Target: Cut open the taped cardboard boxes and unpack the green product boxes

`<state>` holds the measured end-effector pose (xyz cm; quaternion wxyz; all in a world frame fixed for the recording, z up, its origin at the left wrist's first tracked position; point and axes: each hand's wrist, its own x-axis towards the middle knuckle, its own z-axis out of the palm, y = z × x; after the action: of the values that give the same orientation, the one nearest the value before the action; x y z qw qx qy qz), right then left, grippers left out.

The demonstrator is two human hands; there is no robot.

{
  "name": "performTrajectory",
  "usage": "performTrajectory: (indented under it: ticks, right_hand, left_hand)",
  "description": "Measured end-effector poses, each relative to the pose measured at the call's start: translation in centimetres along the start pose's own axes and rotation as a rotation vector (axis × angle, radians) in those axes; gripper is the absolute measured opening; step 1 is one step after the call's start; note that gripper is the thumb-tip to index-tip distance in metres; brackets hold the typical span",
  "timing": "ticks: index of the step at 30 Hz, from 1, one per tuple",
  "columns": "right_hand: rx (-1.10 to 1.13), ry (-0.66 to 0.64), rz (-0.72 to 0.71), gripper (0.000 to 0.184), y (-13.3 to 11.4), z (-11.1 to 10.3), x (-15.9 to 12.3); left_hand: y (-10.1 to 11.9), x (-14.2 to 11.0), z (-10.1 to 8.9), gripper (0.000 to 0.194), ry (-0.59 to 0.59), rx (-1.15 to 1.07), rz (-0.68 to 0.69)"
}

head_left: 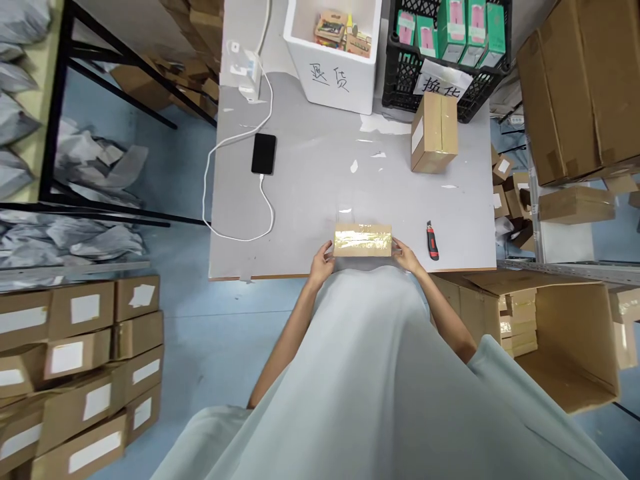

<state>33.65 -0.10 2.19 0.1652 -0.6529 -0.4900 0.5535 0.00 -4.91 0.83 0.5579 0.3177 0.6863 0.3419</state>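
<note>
A small cardboard box [363, 249] with shiny clear tape across its top lies at the front edge of the table, close to my body. My left hand [321, 264] grips its left end, and my right hand [406, 256] grips the opposite end; the fingertips are partly hidden by the box. To the right of my right hand lies a red and black box cutter [432, 241]. Farther back on the right stands a taller cardboard box [435, 133] with a white label on its side.
A white bin [340, 83] holding small packages and a black crate [400, 83] of green boxes stand at the back. A phone [264, 154] on a white cable lies left. An open carton [575, 333] stands right of me; stacked boxes [83, 353] stand left.
</note>
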Motion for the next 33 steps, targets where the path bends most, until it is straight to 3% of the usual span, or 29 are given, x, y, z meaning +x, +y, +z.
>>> performTrajectory:
  ticks: [2,5,11,17,21,27,33]
  right_hand:
    - [0.021,-0.075,-0.037,0.084,0.1,0.4,-0.1]
    - [0.088,-0.112,-0.089,0.091,0.0,1.0,-0.4]
    - [0.126,-0.006,-0.119,0.068,-1.0,0.4,-1.1]
    - [0.013,0.0,-0.073,0.061,-2.7,1.4,0.1]
    - [-0.009,-0.016,-0.021,0.059,-2.4,2.5,0.8]
    - [-0.035,-0.006,0.08,0.045,-0.7,1.5,0.0]
    - [-0.06,-0.138,0.029,0.048,-0.9,1.3,-1.1]
  left_hand:
    - [-0.1,0.3,0.5,0.086,-0.038,0.017,-0.006]
    - [0.1,0.4,0.8,0.073,-0.068,0.029,0.012]
    - [0.9,-0.1,-0.7,0.044,-0.042,0.045,0.052]
    - [1.1,1.0,-1.2,0.048,0.009,0.056,0.059]
    - [0.7,1.7,-1.1,0.046,0.011,0.051,0.006]
    - [-0.7,0.3,-1.2,0.056,0.025,0.001,-0.069]
    - [-1.7,-0.8,0.0,0.067,0.035,0.022,-0.128]
